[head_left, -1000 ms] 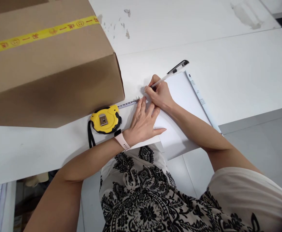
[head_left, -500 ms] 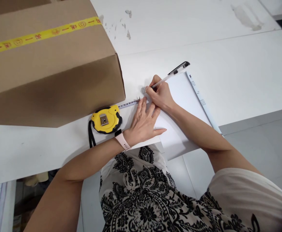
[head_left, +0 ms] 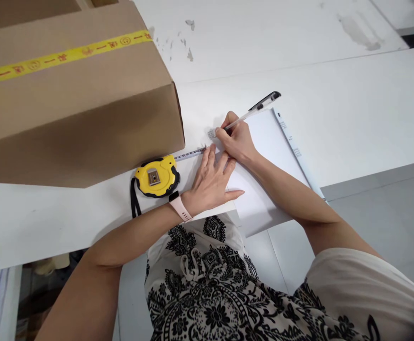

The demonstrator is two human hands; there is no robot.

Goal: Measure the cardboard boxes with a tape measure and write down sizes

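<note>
My right hand (head_left: 236,138) is closed round a clear pen with a black cap (head_left: 253,109), its tip down on the top left of a white sheet of paper (head_left: 267,156) where small writing shows. My left hand (head_left: 210,182) lies flat with fingers spread on the paper's left part, a pink watch strap on its wrist. Just left of it sits a yellow and black tape measure (head_left: 156,176), with a short length of blade pulled out toward my fingertips.
A large brown cardboard box (head_left: 68,99) sealed with yellow printed tape stands on the white table (head_left: 335,104) at the left, right behind the tape measure. The paper overhangs the table's near edge. A grey floor lies at the lower right.
The view has shifted slightly. Both hands stay in place on the paper, the pen tip barely moving.
</note>
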